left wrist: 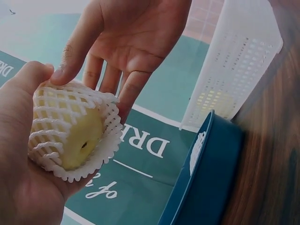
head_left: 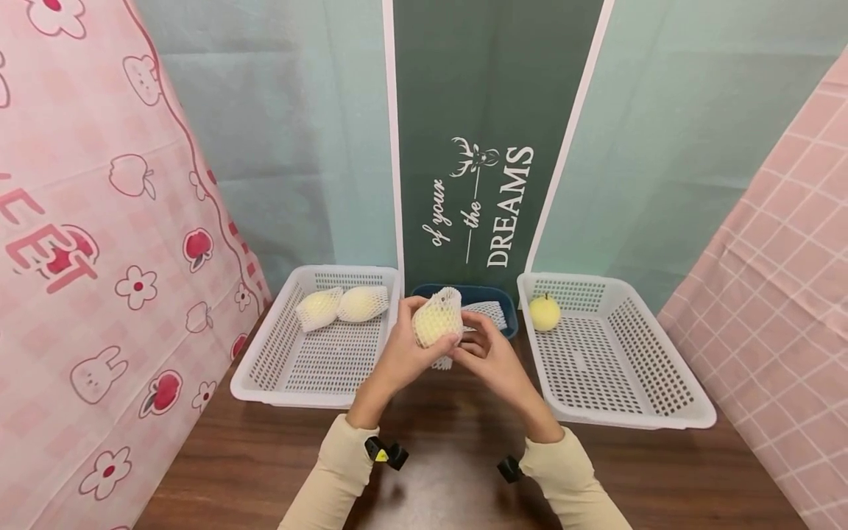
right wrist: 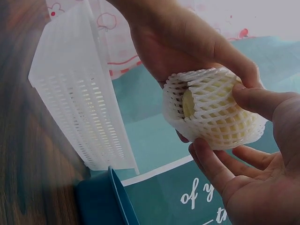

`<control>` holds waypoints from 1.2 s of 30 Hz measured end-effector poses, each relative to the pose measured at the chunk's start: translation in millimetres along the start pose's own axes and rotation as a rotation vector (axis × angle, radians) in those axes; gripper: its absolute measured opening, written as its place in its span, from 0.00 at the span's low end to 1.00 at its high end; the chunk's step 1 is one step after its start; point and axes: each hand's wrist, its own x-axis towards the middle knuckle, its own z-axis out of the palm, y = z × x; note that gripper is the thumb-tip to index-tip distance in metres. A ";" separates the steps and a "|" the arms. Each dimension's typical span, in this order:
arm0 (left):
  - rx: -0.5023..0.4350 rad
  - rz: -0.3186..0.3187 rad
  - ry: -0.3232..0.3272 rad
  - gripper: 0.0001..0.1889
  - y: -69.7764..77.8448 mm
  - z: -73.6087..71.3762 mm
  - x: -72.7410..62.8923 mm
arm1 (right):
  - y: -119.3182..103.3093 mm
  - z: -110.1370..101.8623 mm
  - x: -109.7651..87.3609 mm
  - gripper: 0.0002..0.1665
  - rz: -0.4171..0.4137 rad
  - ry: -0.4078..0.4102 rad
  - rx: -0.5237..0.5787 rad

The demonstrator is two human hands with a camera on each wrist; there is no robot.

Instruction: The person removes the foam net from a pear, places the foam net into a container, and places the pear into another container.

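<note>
1. In front of the blue tub (left wrist: 213, 183), a netted fruit (head_left: 437, 322) is gripped by the left hand (head_left: 405, 346) and pinched by the right hand (head_left: 492, 361).
2. Behind the tub, "of your", "the", "DREAMS" are printed on cloth (head_left: 490, 88).

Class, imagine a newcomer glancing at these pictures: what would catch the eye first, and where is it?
Probably the pale yellow fruit in a white foam net, held by the left hand and right hand near the middle of the head view. Behind it, white lettering stands out on a dark green panel. One bare fruit in the right basket also draws notice, with two netted fruits in the left basket.
</note>
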 end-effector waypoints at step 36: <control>0.038 0.076 -0.042 0.37 -4.0 1.0 -3.3 | 0.5 -11.8 -3.9 0.40 -0.009 0.003 0.014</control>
